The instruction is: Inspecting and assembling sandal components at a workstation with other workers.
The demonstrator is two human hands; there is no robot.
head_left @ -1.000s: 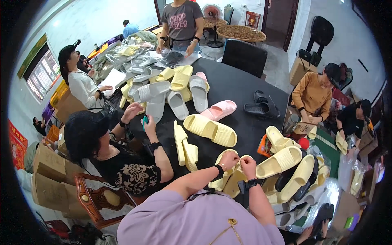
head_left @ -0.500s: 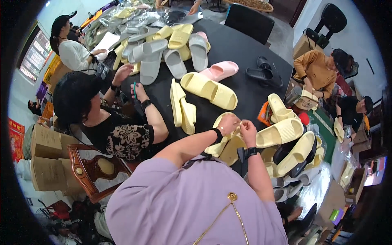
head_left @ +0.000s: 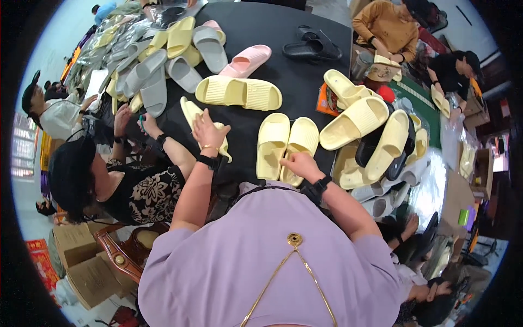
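Observation:
A pair of pale yellow slide slippers (head_left: 274,131) lies side by side in front of me, toes pointing away. My right hand (head_left: 301,165) is over the near end of the right slipper in that pair, fingers curled closed; anything inside them is hidden. To the left, my left hand (head_left: 209,134) reaches with spread fingers over another yellow slipper pair (head_left: 190,110) and partly covers it. Whether it presses on them I cannot tell. Beyond lies a further yellow pair (head_left: 237,91), set end to end.
The black table (head_left: 305,87) carries a pink slipper (head_left: 247,61), black slippers (head_left: 313,49) and a heap of grey slippers (head_left: 155,90). More yellow slippers (head_left: 354,122) pile up at right. A co-worker in a flowered top (head_left: 144,191) sits close on my left.
My hands have parted. The left has moved from the near pair to the slippers at left; the right stays by the near pair, which now shows more fully. The view has shifted.

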